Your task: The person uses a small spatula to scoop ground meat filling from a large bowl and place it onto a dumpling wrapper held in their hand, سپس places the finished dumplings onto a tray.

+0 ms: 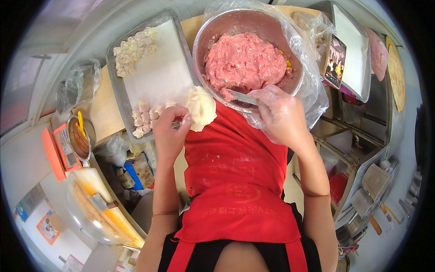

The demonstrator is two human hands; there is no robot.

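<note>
My left hand [171,125] is at the near edge of a metal tray [159,64], its thumb and fingers pinched at the left edge of a stack of thin dough wrappers [201,108]. Folded dumplings [136,49] lie in the tray's far left corner, and more pinkish ones [144,117] lie near my left hand. A large steel bowl [249,17] holds pink minced meat [244,61]. My right hand [277,108], in a clear plastic glove, holds a flat metal spatula [242,97] at the bowl's near rim, with a bit of meat by its tip.
Clear plastic wrap [314,102] hangs around the bowl's right side. A phone [334,61] leans by another metal tray [363,74] at the right. At the left stand a small bowl of brown sauce [79,139], an orange scale [66,146] and a plastic bag [80,83].
</note>
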